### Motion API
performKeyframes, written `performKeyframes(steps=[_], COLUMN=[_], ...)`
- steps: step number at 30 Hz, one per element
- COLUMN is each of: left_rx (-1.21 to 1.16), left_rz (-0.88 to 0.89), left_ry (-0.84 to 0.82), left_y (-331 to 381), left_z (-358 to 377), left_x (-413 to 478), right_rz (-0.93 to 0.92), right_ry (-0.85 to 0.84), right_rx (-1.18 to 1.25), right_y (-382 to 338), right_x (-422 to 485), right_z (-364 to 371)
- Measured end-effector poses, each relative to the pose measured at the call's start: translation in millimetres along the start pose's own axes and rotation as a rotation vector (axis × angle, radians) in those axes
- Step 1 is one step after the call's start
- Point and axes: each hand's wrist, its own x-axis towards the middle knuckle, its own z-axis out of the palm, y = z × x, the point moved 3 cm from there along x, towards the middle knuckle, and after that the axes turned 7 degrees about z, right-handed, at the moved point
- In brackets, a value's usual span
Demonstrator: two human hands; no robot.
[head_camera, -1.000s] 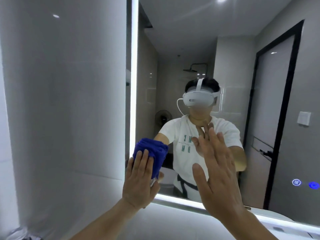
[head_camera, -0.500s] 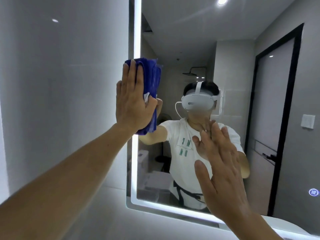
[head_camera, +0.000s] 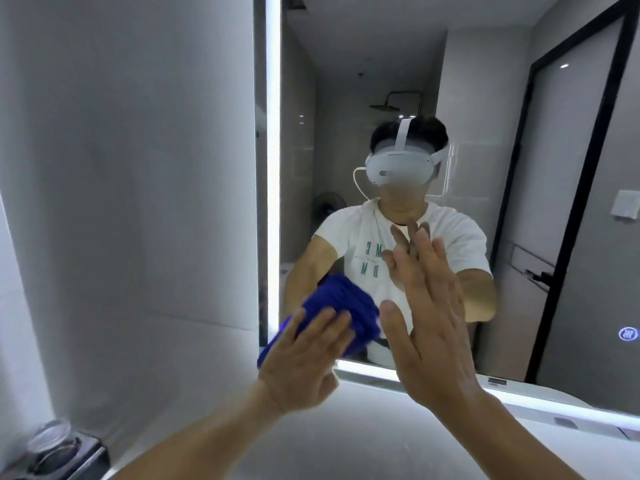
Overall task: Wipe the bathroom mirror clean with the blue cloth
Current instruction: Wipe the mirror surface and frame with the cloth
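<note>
The left hand point(head_camera: 304, 355) presses the cloth point(head_camera: 346, 299) flat-fingered against the mirror point(head_camera: 450, 81). Beside it, the right hand point(head_camera: 433, 327) lies flat there, fingers straight.

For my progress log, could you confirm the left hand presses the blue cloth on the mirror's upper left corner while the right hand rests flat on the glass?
No: in the head view the left hand presses the blue cloth on the lower left corner of the mirror, not the upper; the right hand rests flat on it.

headset point(head_camera: 400, 169) white, top strap | cable point(head_camera: 358, 181) white | T-shirt point(head_camera: 457, 237) white, green lettering
</note>
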Motion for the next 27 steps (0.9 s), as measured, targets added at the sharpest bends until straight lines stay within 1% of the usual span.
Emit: performKeyframes(steps=[2,4,9,11,13,15,16,18,20,22,26,27], left_rx=[0.051,0.1,0.186,0.218,0.255,0.248,0.21,0.11,0.02,-0.032,-0.116,-0.14], left_rz=[0.219,0.402,0.854,0.974,0.981,0.848,0.735,0.435,0.114,-0.177,-0.716,-0.818], left_ry=[-0.113,-0.189,-0.227,-0.214,-0.151,-0.054,-0.008,0.075,0.16,0.236,0.376,0.396], left_y=[18.7,17.2,-18.8,-46.1,-79.0,-117.1,-135.0,-153.3,-144.9,-128.2,-111.6,-102.1], left_z=[11.0,13.0,-4.4,-11.3,-21.5,-36.6,-43.8,-53.9,-53.4,-48.1,-50.4,-51.4], left_x=[-22.6,-30.1,-18.4,-12.4,-6.6,0.1,4.1,17.8,31.4,44.5,65.2,67.0], right_rz=[0.013,0.015,0.006,-0.008,-0.009,-0.004,-0.007,0.012,0.036,0.023,-0.021,-0.019], right_ry=[0.003,0.024,0.05,0.061,0.06,0.058,0.057,0.033,0.004,0.002,0.018,0.023], right_rx=[-0.015,-0.025,-0.042,-0.058,-0.062,-0.055,-0.053,-0.041,-0.02,0.006,0.025,0.034], right_y=[3.5,6.3,10.2,10.2,11.6,12.1,11.8,10.1,7.4,4.4,0.4,-0.4], right_x=[-5.3,-7.9,-6.0,-2.4,2.2,4.5,4.8,5.0,4.4,5.1,7.5,7.8], right_z=[-0.4,-4.8,-16.8,-20.3,-24.0,-25.6,-24.9,-20.8,-14.8,-9.7,-2.7,-2.0])
